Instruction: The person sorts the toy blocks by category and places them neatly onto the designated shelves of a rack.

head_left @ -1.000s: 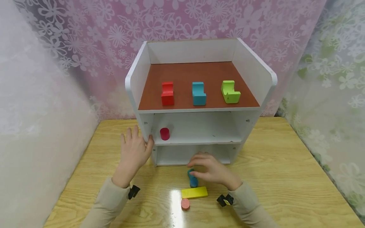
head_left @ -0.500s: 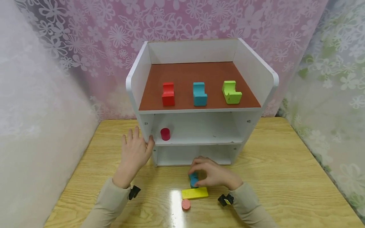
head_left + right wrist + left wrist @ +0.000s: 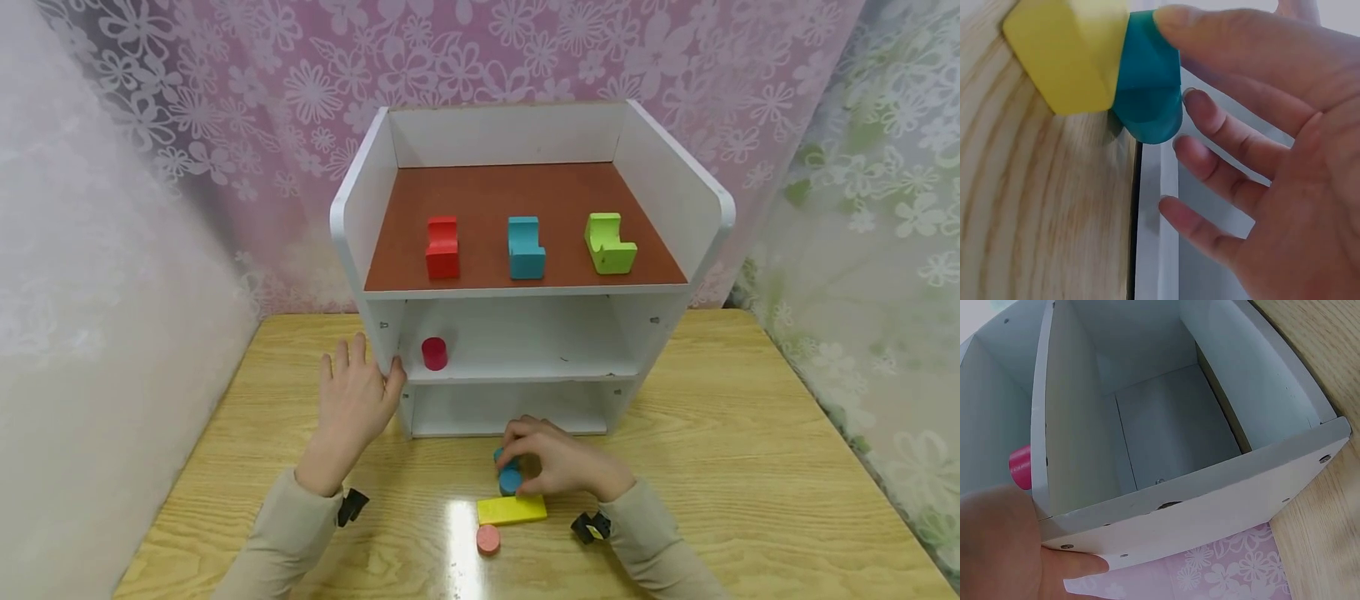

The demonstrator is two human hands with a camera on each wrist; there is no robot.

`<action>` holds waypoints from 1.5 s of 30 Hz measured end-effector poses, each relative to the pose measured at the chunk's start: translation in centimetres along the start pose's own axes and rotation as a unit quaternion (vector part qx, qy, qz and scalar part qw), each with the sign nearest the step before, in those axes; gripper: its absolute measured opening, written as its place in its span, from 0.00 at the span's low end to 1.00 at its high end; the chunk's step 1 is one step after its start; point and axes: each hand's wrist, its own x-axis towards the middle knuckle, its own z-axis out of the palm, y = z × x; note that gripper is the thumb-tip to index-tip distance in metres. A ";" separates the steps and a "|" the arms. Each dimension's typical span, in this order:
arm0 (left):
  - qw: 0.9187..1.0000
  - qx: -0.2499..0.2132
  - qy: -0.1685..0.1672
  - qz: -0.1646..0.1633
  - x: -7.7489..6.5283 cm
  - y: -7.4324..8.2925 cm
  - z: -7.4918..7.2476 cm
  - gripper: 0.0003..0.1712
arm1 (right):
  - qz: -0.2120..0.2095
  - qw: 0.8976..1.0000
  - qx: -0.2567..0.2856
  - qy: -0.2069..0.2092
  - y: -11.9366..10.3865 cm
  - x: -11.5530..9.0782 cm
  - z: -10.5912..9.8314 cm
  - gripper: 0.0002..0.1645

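The right hand [image 3: 558,458] is holding its grasp narrow, thumb and index finger pinching the blue piece [image 3: 511,481]. That piece is lying at their tips on the desk [image 3: 750,467], between the bottom front edge of the shelf [image 3: 667,179] and the yellow block [image 3: 512,510]. The left hand [image 3: 351,404] is spreading its fingers wide, its thumb touching the shelf's left front edge.

indoor, booth-like setup; home or lab, can't tell. pink floral curtain [image 3: 480,50] behind, pale floral curtain [image 3: 885,250] right, wood-grain counter [image 3: 750,467], white shelf unit [image 3: 671,179], coloured blocks [image 3: 527,265].
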 end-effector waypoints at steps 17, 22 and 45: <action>1.000 0.000 -0.001 0.002 0.0 0.0 0.1 0.32 | -0.021 1.000 0.006 0.010 -0.2 0.1 0.1 0.16; 1.000 -0.004 0.002 0.003 -0.1 0.0 0.1 0.32 | -0.022 1.000 0.018 0.003 -0.5 0.1 -0.3 0.17; 1.000 -0.014 0.006 0.008 0.0 -0.1 0.3 0.32 | -0.163 0.984 -0.019 0.074 -4.3 0.7 -4.0 0.16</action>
